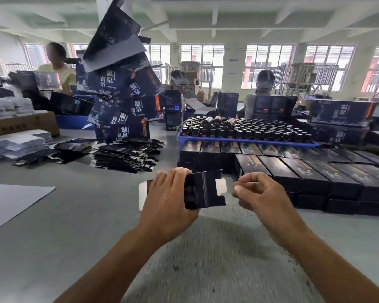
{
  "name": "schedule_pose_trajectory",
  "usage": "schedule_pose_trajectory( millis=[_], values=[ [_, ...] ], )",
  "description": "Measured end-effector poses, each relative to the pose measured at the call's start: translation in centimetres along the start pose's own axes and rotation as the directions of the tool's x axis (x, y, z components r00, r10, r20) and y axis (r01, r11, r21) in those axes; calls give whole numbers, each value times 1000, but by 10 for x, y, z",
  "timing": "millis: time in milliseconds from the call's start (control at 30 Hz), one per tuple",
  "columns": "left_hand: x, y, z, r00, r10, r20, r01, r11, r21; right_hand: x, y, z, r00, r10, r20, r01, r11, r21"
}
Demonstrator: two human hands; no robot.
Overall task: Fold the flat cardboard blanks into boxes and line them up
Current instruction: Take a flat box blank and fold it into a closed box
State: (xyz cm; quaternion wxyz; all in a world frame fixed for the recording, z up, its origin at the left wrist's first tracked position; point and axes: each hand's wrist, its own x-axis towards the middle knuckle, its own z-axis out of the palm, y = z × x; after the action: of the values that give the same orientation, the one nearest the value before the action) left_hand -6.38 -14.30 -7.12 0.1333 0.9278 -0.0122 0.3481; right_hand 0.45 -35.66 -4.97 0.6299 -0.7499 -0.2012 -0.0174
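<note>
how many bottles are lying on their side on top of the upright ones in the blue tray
3: dark cylindrical bottles lying side by side on the upright bottles near the blue plastic tray's far left: left, middle, right. More may be hidden.

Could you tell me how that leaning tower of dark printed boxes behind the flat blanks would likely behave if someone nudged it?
The tower of boxes would probably topple: its upper boxes sit askew and lean. They look like hollow card, so likely light and easily shifted. Falling boxes might scatter over the flat blanks beneath.
</note>
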Motion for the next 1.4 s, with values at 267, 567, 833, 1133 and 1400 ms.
schedule_pose_trajectory(
  millis=[267, 567, 833, 1133, 1400],
  values=[
    [-9, 5, 2, 998, 61, -23, -63, 995, -74, -15, -11, 15, 984, -129, 123, 144, 982, -120],
    [-14, 21, -1, 956, 294, -10, -293, 956, 10, -31, 0, 8, 974, -212, 72, 224, 939, -259],
    [-12, 23, -7, 915, 403, 20, -403, 908, 116, -30, 0, 1, 981, -164, 101, 183, 957, -226],
    [-11, 20, -9, 910, 414, 21, -413, 902, 124, -34, 1, 4, 963, -249, 98, 266, 929, -258],
    [-9, 16, -20, 912, 411, 20, -411, 908, 85, -37, -1, 8, 969, -246, 35, 248, 957, -150]
  ],
)
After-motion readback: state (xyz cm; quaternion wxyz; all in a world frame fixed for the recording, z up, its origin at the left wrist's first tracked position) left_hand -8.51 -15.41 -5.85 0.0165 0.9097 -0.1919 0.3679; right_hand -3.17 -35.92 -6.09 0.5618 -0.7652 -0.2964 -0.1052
